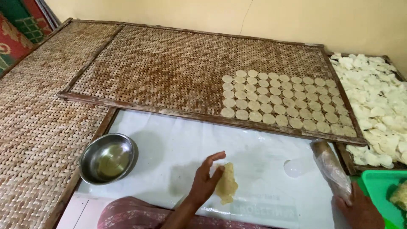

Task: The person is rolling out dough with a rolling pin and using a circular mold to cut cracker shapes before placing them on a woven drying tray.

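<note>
My left hand (pixel 205 180), fingers loosely spread, presses a flattened yellowish dough piece (pixel 227 183) near the front edge of the white plastic sheet (pixel 178 148). My right hand (pixel 360 208) grips a plastic-wrapped rolling pin (pixel 333 167) at its right edge.

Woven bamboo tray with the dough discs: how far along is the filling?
Done: pale round dough discs fill only the right end of the framed woven bamboo tray. In hand: the left hand presses a yellowish dough lump on the white plastic sheet; the right hand holds a plastic-wrapped rolling pin. Left: most of the tray is bare.
</note>
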